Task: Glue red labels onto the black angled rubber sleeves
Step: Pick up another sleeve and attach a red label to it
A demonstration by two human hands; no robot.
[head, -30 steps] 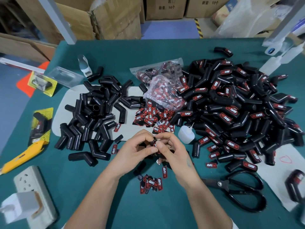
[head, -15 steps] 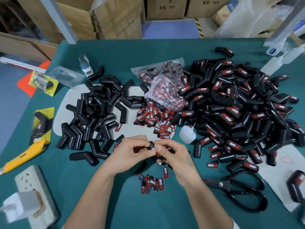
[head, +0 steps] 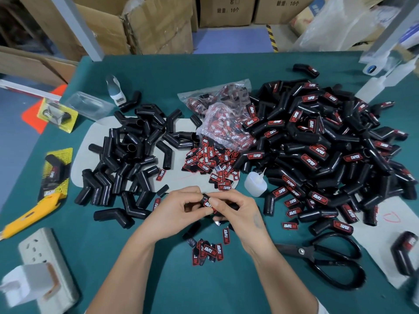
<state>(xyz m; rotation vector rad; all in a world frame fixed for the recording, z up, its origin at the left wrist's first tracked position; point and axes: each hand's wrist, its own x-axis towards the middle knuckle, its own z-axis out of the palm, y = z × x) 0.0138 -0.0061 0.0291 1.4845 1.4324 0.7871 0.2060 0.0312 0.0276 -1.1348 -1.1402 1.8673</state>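
Observation:
Both hands meet at the table's near middle around one black angled sleeve (head: 229,206). My left hand (head: 179,211) grips its left end; my right hand (head: 238,214) grips the rest, thumb pressing a red label (head: 207,203) onto it. Most of the sleeve is hidden by fingers. A pile of unlabelled sleeves (head: 127,159) lies to the left, a large pile of labelled sleeves (head: 317,150) to the right. Loose red labels (head: 210,163) are heaped in the middle, and a few more labels (head: 209,250) lie just under my hands. A small white glue bottle (head: 255,183) stands beside my right hand.
Black scissors (head: 328,261) lie at the near right. A yellow utility knife (head: 25,219) and a white power strip (head: 45,264) sit at the near left. Plastic bags of labels (head: 217,109) lie behind the heap. Cardboard boxes (head: 145,23) stand beyond the table's far edge.
My hands stay together on the same sleeve; the fingers have shifted slightly while pressing the label. Nothing else on the table moved.

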